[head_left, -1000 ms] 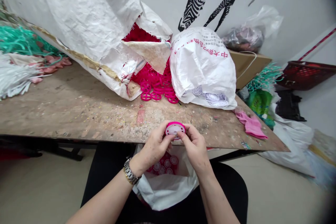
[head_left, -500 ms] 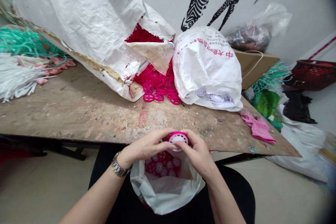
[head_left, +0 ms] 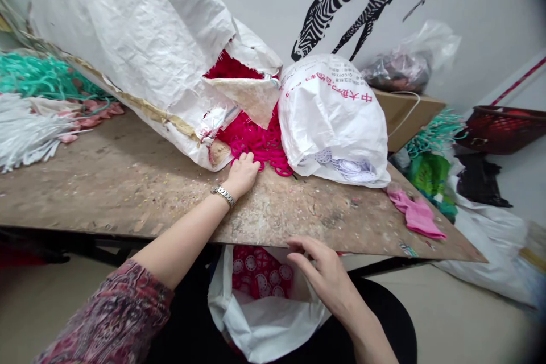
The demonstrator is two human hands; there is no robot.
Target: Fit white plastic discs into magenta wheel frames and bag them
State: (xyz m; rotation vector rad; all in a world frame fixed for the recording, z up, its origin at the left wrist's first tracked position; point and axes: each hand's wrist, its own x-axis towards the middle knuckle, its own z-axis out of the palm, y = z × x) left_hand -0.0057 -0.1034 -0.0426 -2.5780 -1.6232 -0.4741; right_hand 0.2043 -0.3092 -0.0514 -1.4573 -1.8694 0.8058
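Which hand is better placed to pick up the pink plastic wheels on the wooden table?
Probably the left hand: it touches the pink plastic wheels, while the right hand hangs over the white plastic bag.

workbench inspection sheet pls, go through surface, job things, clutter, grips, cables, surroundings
surface: scuffed wooden bench top, speckled with debris
job's things: magenta plastic wheels heaped at a torn white woven sack; more magenta wheels with white centres in a white plastic bag below the bench edge
clutter: printed white sack, pink cloth, green plastic strands, white strands
grips: left hand touching the wheel heap; right hand open above the bag, holding nothing
cables: thin white cord over a cardboard box
surroundings: zebra wall decal, red basket
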